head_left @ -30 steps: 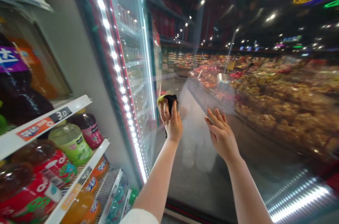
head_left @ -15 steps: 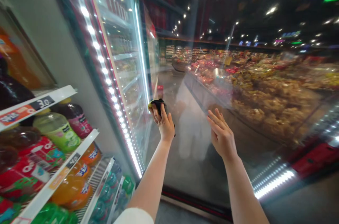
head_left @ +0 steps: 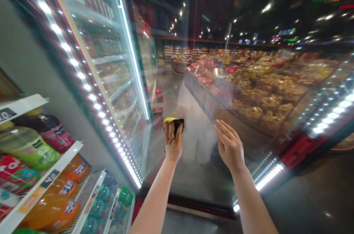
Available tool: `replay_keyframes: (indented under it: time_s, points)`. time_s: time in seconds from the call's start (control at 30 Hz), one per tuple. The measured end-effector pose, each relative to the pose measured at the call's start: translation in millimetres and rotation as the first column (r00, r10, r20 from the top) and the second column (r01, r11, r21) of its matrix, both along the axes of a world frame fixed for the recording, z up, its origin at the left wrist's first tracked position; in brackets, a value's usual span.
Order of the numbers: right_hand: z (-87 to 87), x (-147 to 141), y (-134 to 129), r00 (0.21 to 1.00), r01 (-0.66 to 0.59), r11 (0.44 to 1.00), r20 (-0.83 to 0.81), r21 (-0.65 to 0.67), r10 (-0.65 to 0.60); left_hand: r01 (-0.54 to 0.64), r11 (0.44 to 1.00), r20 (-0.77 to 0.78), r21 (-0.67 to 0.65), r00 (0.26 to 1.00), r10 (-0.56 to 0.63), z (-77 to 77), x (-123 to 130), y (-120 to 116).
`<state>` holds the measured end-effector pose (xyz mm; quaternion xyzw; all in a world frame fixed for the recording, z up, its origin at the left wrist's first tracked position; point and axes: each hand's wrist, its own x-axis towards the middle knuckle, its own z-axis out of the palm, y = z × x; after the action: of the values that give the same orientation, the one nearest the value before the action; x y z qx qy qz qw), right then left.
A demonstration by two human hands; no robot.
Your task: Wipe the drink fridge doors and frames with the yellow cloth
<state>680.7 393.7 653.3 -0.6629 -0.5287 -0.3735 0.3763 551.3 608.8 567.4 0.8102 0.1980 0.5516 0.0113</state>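
My left hand is closed on a yellow and black cleaning cloth, bunched under its fingers. The cloth is up against the clear glass door of a drinks fridge. To the right, my right hand has its fingers stretched out and holds nothing. Its fingertips are at the glass; whether they touch it I cannot tell. Faint reflections show in the pane between my hands.
Shelves of bottled drinks stand close on the left. A strip of bright lights runs down the fridge frame, and another lit strip edges the door at right. Beyond the glass lie heaped produce displays.
My left hand has moved slightly down with the cloth, and its wrist has turned more upright. My right hand stays in nearly the same pose. The view has swung to the right.
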Motion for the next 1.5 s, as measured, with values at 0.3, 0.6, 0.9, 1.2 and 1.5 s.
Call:
replay_keyframes:
  time_s: [0.3, 0.6, 0.9, 1.2, 1.5]
  points:
    - [3.9, 9, -16, 0.995, 0.095, 0.995, -0.028, 0.016, -0.095, 0.039, 0.998, 0.078, -0.046, 0.996, -0.035, 92.2, 53, -47]
    - [5.5, 18, -23, 0.995, 0.102, 0.991, 0.011, -0.088, -0.101, 0.096, 0.962, -0.163, 0.257, 0.985, -0.055, 22.4, 19, -35]
    - [2.7, 56, -60, 0.993, 0.103, 0.969, 0.087, -0.224, -0.086, 0.05, 0.998, 0.003, 0.036, 0.999, -0.05, 70.4, 64, -72]
    - [-32.5, 57, -75, 0.993, 0.102, 0.984, 0.078, -0.143, -0.092, 0.141, 0.976, -0.161, 0.165, 0.98, -0.114, 8.3, 38, -56]
    - [-21.7, 62, -70, 0.98, 0.194, 0.981, -0.042, 0.007, -0.193, 0.086, 0.996, 0.045, 0.023, 0.995, -0.087, 76.1, 96, -106]
